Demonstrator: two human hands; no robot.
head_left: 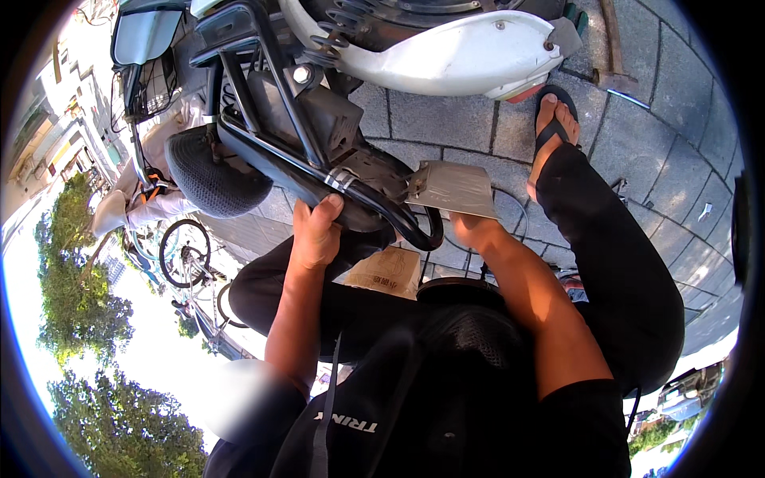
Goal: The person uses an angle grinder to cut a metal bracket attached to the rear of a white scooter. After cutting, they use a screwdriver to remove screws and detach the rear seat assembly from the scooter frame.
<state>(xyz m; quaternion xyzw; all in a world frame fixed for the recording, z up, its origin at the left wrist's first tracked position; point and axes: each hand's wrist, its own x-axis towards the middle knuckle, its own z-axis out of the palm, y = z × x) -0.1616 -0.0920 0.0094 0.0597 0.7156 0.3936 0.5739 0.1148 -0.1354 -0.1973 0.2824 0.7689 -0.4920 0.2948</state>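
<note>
A scooter with a black tube frame [271, 151] fills the upper left and middle. My left hand [316, 233] is closed round the black frame, its thumb on top near a silver clamp [341, 180]. A flat grey plate [453, 190] juts out at the rear end of the frame. Under the plate's near edge is my right hand [473, 229]; the plate hides its fingers, so I cannot tell whether it grips anything. Above, a white fender [454, 54] covers part of the wheel, beside a coil spring [339, 28].
A hammer [615, 78] lies on the grey paving at the upper right, near my sandalled foot [555, 119]. A piece of brown cardboard [386, 271] is under my legs. On the left are a black mesh seat cover [215, 171], another person's legs [151, 209] and parked bicycles [187, 259].
</note>
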